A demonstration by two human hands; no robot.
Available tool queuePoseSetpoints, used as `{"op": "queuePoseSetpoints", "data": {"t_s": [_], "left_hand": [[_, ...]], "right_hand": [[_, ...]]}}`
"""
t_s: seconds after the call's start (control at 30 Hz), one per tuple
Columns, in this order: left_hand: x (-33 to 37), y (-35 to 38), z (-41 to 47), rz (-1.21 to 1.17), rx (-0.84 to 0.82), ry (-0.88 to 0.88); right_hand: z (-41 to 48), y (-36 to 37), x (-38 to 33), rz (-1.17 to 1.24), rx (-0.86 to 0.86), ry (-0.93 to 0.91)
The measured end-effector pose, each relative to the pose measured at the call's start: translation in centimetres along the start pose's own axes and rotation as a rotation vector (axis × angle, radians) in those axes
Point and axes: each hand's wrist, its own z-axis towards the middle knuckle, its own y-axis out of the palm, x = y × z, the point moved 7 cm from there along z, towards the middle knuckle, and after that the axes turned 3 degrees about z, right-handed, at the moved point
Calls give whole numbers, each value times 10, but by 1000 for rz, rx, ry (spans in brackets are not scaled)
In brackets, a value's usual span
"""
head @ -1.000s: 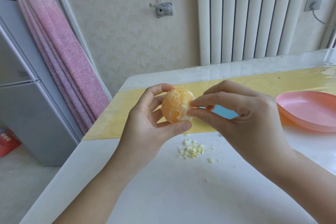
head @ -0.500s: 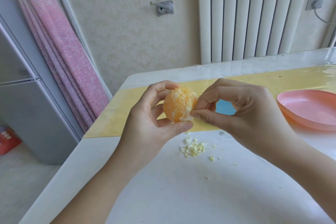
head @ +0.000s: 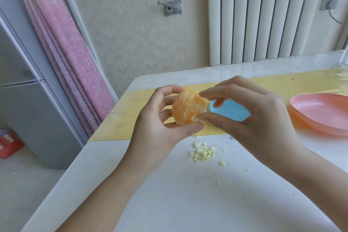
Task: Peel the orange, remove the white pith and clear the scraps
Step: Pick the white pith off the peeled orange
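left hand (head: pixel 160 130) cups orange (head: pixel 188 107) | right hand (head: pixel 250 117) pinches pith at its far side | orange likely soft, juicy, slippery: hold lightly round middle

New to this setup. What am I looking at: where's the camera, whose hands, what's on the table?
There is no machine here. A person works bare-handed, and the single wide-angle camera is worn on their head, looking forward and down.

The left hand grips a peeled orange in the air above a white table. The right hand has its forefinger and thumb on the fruit's right side, apparently picking off white pith.

A small pile of pith scraps lies on the table below. A pink dish sits at the right. A yellow mat runs across the far side. A blue thing behind the hands is mostly hidden.
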Motion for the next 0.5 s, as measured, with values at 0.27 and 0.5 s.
{"op": "queuePoseSetpoints", "data": {"t_s": [0.27,0.5], "left_hand": [[2,0,-3,106,21,48],[3,-1,-4,164,28,65]], "right_hand": [[-1,0,5,43,37,30],[0,1,3,14,18,-19]]}}
